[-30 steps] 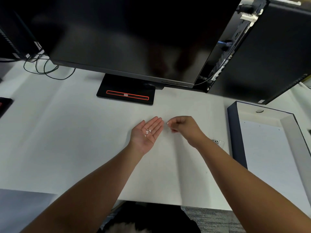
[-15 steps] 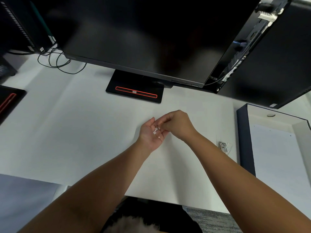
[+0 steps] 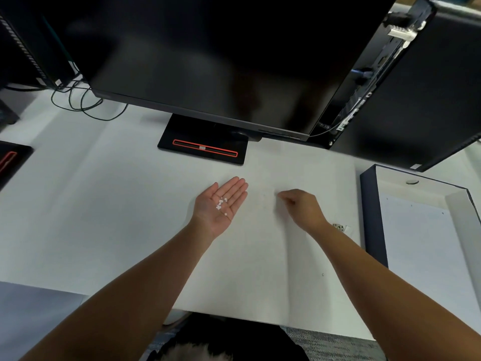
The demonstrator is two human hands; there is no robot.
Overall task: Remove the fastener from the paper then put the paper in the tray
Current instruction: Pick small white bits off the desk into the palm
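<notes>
Left hand (image 3: 217, 212) is held flat, palm up, under about six white bits (image 3: 220, 203), which could be spilled and lost on the white tabletop (image 3: 104, 204) if tilted. Right hand (image 3: 299, 207) is curled in a pinch, contents not discernible. One paper (image 3: 421, 243) is seen in one tray (image 3: 372, 217), one fastener (image 3: 339, 226) just beside it.

Dim, soft overhead light, wide-angle bowing

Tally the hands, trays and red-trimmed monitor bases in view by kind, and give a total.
Bare hands: 2 (left hand, right hand)
Navy white-lined rectangular tray: 1
Black red-trimmed monitor bases: 2
Total: 5
</notes>
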